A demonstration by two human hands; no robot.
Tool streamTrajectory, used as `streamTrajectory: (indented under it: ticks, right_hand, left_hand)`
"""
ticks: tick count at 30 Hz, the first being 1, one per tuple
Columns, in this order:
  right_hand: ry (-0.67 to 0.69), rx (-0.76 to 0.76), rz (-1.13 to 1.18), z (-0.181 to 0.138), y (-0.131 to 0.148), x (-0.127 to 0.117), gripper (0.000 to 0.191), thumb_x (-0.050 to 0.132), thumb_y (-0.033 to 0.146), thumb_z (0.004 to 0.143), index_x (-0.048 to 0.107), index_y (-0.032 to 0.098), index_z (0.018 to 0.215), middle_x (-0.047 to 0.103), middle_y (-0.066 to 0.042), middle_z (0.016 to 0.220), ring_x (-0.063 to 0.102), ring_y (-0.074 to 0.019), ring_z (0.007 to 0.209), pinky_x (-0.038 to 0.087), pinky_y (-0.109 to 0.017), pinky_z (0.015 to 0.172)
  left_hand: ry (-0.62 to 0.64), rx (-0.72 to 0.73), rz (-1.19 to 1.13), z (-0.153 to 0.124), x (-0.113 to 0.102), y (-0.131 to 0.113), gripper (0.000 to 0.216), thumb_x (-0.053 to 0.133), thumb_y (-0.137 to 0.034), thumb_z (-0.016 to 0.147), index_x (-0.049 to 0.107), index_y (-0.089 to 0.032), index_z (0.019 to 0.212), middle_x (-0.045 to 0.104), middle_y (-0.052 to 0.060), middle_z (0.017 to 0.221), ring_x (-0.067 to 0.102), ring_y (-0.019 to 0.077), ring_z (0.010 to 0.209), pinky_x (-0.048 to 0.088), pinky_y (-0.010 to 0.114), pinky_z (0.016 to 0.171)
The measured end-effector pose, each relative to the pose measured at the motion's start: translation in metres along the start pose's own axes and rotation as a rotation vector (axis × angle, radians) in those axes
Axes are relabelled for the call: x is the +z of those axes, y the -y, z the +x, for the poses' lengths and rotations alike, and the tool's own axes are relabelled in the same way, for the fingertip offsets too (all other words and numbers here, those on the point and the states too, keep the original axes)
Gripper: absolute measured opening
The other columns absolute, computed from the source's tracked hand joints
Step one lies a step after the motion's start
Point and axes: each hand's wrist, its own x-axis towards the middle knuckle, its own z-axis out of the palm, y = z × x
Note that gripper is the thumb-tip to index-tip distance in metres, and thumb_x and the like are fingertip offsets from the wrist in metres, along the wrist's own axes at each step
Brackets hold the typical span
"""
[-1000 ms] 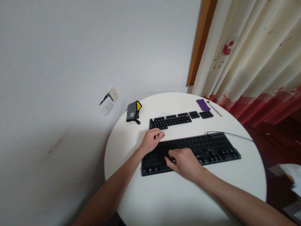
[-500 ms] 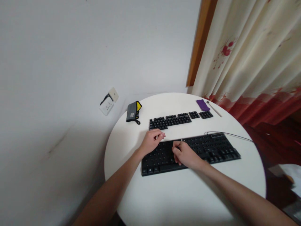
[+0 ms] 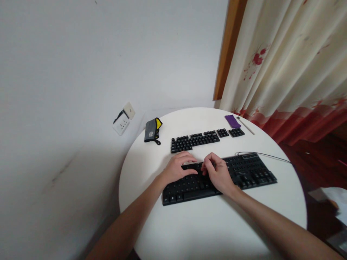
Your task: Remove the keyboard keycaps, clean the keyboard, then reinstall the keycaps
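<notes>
A black keyboard (image 3: 245,173) lies across the round white table (image 3: 206,224). My left hand (image 3: 177,169) rests on its upper left part, fingers stretched loosely over the top rows and holding nothing that I can see. My right hand (image 3: 218,174) is right beside it at the middle of the top rows. Its fingers are curled and pressed together, and what they grip is hidden. Behind the keyboard, loose black keycaps (image 3: 194,140) lie laid out in rows, with two smaller blocks (image 3: 230,132) to their right.
A grey and yellow pouch (image 3: 152,130) lies at the table's back left. A purple cloth (image 3: 232,121) and a thin stick-like tool (image 3: 245,125) lie at the back right. The keyboard cable (image 3: 267,155) runs off to the right. A wall socket (image 3: 121,122) is on the left, a curtain (image 3: 292,72) on the right.
My right hand moved from the keyboard's lower middle up to the top rows, close to my left hand. My left hand uncurled and reached right over the keys.
</notes>
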Motion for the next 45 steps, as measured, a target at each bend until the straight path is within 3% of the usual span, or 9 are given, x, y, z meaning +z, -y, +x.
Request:
streamTrajectory:
  ticks: [5, 10, 22, 28, 33, 38, 45]
  right_hand:
    - [0.000, -0.020, -0.021, 0.000, -0.001, 0.001, 0.028, 0.045, 0.039, 0.097, 0.054, 0.021, 0.077, 0.062, 0.001, 0.069, 0.060, -0.0140, 0.063, 0.047, -0.025, 0.064]
    - [0.029, 0.006, -0.001, 0.002, -0.006, 0.002, 0.033, 0.041, 0.043, 0.098, 0.064, 0.020, 0.093, 0.069, -0.003, 0.085, 0.065, -0.0174, 0.079, 0.050, -0.027, 0.070]
    - [-0.038, 0.074, 0.134, 0.004, -0.010, 0.002, 0.039, 0.043, 0.046, 0.097, 0.066, 0.017, 0.085, 0.066, -0.003, 0.071, 0.062, -0.0177, 0.067, 0.048, -0.029, 0.063]
    - [-0.035, -0.193, -0.091, 0.004, -0.007, -0.004, 0.034, 0.037, 0.034, 0.101, 0.065, 0.019, 0.091, 0.061, -0.006, 0.095, 0.058, -0.0188, 0.093, 0.043, -0.032, 0.086]
    - [0.085, -0.227, -0.145, 0.004, -0.005, -0.007, 0.023, 0.038, 0.025, 0.100, 0.060, 0.020, 0.104, 0.061, -0.003, 0.086, 0.057, -0.0171, 0.081, 0.044, -0.030, 0.077]
    - [0.146, -0.282, -0.220, 0.004, -0.003, -0.007, 0.012, 0.052, 0.021, 0.093, 0.061, 0.021, 0.100, 0.059, -0.003, 0.089, 0.056, -0.0170, 0.081, 0.044, -0.028, 0.074]
    - [0.182, -0.313, -0.269, 0.005, -0.005, -0.008, 0.011, 0.059, 0.017, 0.089, 0.063, 0.022, 0.098, 0.058, -0.002, 0.088, 0.058, -0.0174, 0.083, 0.045, -0.029, 0.074]
  left_hand:
    - [-0.016, 0.040, 0.046, 0.001, 0.003, -0.001, 0.015, 0.070, -0.028, 0.086, 0.072, -0.021, 0.098, 0.073, 0.007, 0.093, 0.065, 0.0201, 0.089, 0.052, 0.035, 0.083]
    - [-0.057, 0.075, 0.078, 0.001, 0.003, 0.001, 0.014, 0.069, -0.026, 0.087, 0.073, -0.020, 0.099, 0.075, 0.007, 0.092, 0.066, 0.0191, 0.086, 0.053, 0.033, 0.080]
    - [-0.080, 0.025, 0.030, 0.001, 0.001, -0.006, 0.013, 0.069, -0.019, 0.085, 0.071, -0.018, 0.098, 0.071, 0.006, 0.089, 0.065, 0.0169, 0.083, 0.053, 0.030, 0.077]
    - [-0.082, 0.000, 0.032, -0.001, 0.002, -0.004, 0.014, 0.071, -0.023, 0.084, 0.071, -0.018, 0.097, 0.069, 0.005, 0.087, 0.063, 0.0163, 0.079, 0.052, 0.029, 0.075]
    - [-0.114, 0.023, 0.015, 0.000, 0.002, -0.002, 0.016, 0.073, -0.026, 0.083, 0.071, -0.018, 0.096, 0.069, 0.006, 0.086, 0.064, 0.0171, 0.080, 0.052, 0.030, 0.074]
    - [-0.130, 0.045, 0.002, 0.001, 0.001, -0.002, 0.016, 0.075, -0.026, 0.081, 0.072, -0.017, 0.094, 0.070, 0.006, 0.083, 0.064, 0.0171, 0.078, 0.052, 0.030, 0.072]
    - [-0.128, 0.077, -0.024, 0.002, 0.001, -0.001, 0.018, 0.075, -0.031, 0.081, 0.073, -0.018, 0.093, 0.072, 0.007, 0.083, 0.065, 0.0185, 0.078, 0.053, 0.032, 0.073]
